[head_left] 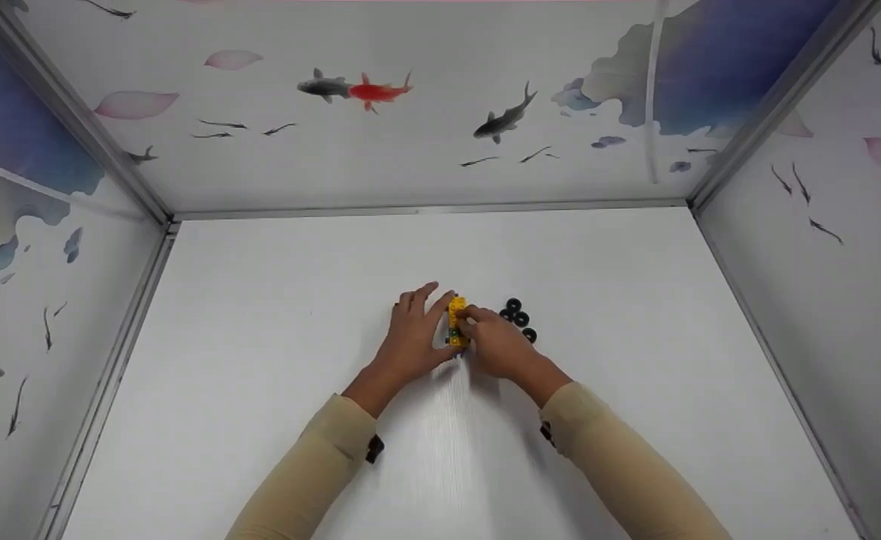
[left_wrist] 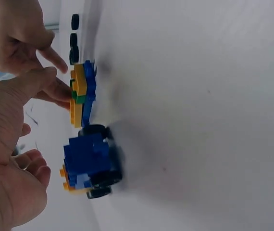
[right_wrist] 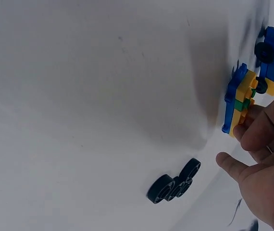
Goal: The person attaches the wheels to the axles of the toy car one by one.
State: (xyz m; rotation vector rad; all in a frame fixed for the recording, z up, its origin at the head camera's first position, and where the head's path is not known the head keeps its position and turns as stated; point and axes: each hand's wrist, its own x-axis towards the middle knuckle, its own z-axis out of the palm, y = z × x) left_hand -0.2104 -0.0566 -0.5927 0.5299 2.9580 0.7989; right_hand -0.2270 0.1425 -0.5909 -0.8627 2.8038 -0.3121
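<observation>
My right hand (head_left: pixel 497 345) pinches a toy-brick piece (right_wrist: pixel 238 103) with a blue base and yellow and green bricks on top; its fingertips are at one end of the yellow part. My left hand (head_left: pixel 410 334) is spread beside it, thumb and index finger apart. In the left wrist view the left thumb overlaps the right fingers, and the other left fingers bend loosely near a blue toy-brick vehicle (left_wrist: pixel 86 156) with black wheels and yellow bricks. This vehicle stands right at the end of the brick piece; the head view shows only part of both between the hands.
Several loose black wheels (head_left: pixel 521 319) lie close together just right of the right hand. All this is on a white tabletop (head_left: pixel 260 300), with fish-patterned panels (head_left: pixel 425 150) rising at its back and sides.
</observation>
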